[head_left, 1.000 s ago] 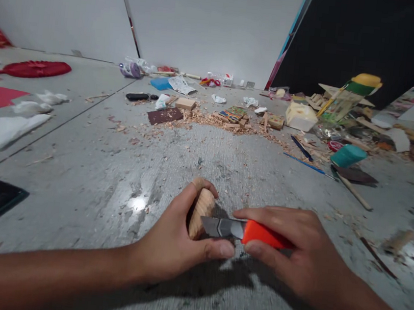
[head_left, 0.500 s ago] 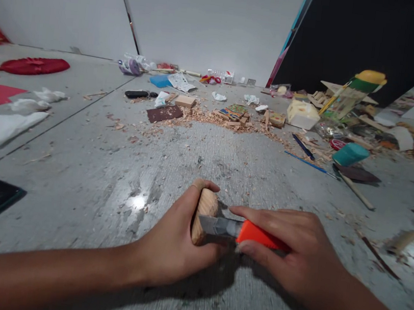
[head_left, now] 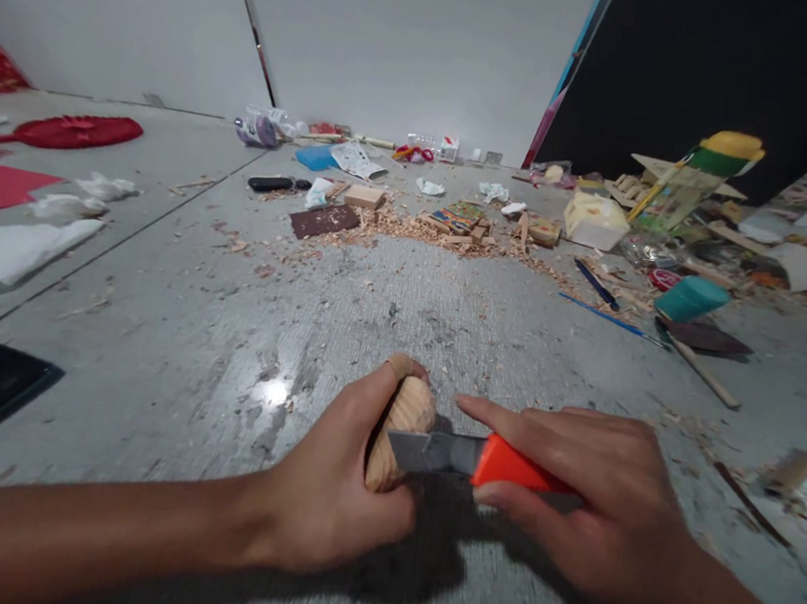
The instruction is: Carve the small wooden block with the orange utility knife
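Pale tan, rounded wooden piece point(head_left: 414, 407) sits low in the head view, near centre, in the person's left hand point(head_left: 338, 473), close above the grey floor point(head_left: 343, 329). Taking clock directions from the wood, a clear bottle with a green-and-yellow top point(head_left: 692, 200) leans at two o'clock; its contents are too indistinct to name. Another clear plastic bottle point(head_left: 427, 146) lies on its side at twelve, its inside equally unreadable.

The wood's long axis runs roughly from seven o'clock to one, its blunt, rounded end towards one. Its surface shows striped grain and looks unevenly cut.

The left grip is curled around the wood. At three o'clock, the right hand point(head_left: 600, 486) pinches the bright orange handle of a utility knife point(head_left: 520, 466); its grey metal blade points to nine, across the wood's middle. Curled wood shavings point(head_left: 411, 234) lie at twelve.
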The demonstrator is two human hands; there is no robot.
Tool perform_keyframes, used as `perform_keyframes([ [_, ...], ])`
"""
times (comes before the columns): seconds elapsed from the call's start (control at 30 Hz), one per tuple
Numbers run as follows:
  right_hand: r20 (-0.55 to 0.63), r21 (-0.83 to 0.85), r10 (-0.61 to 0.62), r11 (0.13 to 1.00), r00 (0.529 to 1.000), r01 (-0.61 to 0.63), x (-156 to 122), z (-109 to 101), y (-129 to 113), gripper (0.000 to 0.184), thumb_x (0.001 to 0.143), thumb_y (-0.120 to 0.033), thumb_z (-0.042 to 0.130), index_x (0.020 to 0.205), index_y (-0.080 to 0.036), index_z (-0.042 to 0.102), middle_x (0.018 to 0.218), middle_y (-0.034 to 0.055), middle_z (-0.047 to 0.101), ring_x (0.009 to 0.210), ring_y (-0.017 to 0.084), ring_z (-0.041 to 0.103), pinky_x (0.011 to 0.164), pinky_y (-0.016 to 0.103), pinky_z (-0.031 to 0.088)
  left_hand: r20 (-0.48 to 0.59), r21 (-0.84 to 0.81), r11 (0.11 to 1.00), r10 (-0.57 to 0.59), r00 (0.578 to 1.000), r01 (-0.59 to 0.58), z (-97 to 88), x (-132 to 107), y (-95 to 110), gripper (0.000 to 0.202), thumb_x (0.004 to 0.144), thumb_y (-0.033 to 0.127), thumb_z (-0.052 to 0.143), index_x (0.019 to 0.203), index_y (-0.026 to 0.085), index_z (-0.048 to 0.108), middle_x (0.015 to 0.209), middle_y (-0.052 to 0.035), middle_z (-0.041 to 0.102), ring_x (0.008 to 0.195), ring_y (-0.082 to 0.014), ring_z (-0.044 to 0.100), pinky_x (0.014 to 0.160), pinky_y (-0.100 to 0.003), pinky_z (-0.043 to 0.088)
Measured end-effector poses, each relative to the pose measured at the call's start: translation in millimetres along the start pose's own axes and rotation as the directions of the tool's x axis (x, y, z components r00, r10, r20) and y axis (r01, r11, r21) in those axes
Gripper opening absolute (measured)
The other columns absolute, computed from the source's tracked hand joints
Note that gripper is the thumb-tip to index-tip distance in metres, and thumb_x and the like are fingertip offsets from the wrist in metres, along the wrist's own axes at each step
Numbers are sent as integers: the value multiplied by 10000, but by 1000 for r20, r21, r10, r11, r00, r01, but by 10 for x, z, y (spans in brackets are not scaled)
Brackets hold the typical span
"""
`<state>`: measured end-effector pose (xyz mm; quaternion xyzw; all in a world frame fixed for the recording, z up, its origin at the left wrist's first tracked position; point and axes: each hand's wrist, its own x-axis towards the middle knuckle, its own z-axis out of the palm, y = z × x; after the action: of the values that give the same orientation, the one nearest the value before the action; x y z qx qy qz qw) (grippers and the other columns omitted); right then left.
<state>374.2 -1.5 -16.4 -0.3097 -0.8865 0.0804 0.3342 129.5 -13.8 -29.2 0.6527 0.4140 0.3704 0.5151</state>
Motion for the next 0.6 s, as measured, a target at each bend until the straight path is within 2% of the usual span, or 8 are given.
perform_keyframes([
  [0.17,-5,-35,1,999,1000,-1,31,18,-5,366,1157,-460,593,1430,-254,725,1002,10,877,778,191,827,660,344,601,7,-98,991,-92,996,92,-14,62,6,295,670,191,613,914,243,456,756,76,401,665,-122,356,565,-269,313],
  [0.27,-20,-74,29,997,999,-31,39,11,151,370,1152,-497,590,1400,-284,762,1014,4,881,784,197,832,660,335,623,15,-95,987,-126,992,127,-43,53,27,298,661,246,642,898,242,462,780,51,431,702,-146,377,599,-294,330],
  [0.33,-102,-176,136,973,985,-153,37,-62,399,320,1116,-521,640,1298,-332,822,991,2,881,760,227,831,627,350,635,28,-55,996,-67,997,69,-71,2,51,309,668,275,661,925,243,492,816,29,473,740,-172,411,644,-322,353],
  [0.4,-253,-254,219,925,942,-283,34,-188,674,256,1099,-480,664,1132,-331,870,872,26,866,675,279,810,514,378,592,52,-19,1000,24,998,-23,-99,-54,71,384,678,298,692,1026,254,535,876,16,510,782,-196,446,686,-345,371],
  [0.47,-337,-282,252,892,907,-353,38,-313,833,292,1117,-477,621,1153,-319,865,943,69,872,779,357,831,600,481,638,54,9,1000,19,998,-20,-118,-78,71,401,727,320,711,1086,263,541,915,13,513,815,-209,461,716,-356,376],
  [0.53,-333,-281,248,895,910,-347,43,-379,795,324,1119,-501,615,1233,-307,848,1084,91,873,877,377,844,694,529,668,51,34,999,-24,998,22,-126,-60,47,393,767,366,729,1092,255,537,926,13,499,836,-215,458,747,-365,381],
  [0.6,-259,-240,213,931,942,-277,41,-364,597,349,1119,-522,616,1273,-298,833,1152,79,869,899,332,855,738,470,687,61,32,998,-63,996,61,-124,-23,9,461,785,427,760,1145,246,536,964,6,501,875,-225,465,780,-373,394],
])
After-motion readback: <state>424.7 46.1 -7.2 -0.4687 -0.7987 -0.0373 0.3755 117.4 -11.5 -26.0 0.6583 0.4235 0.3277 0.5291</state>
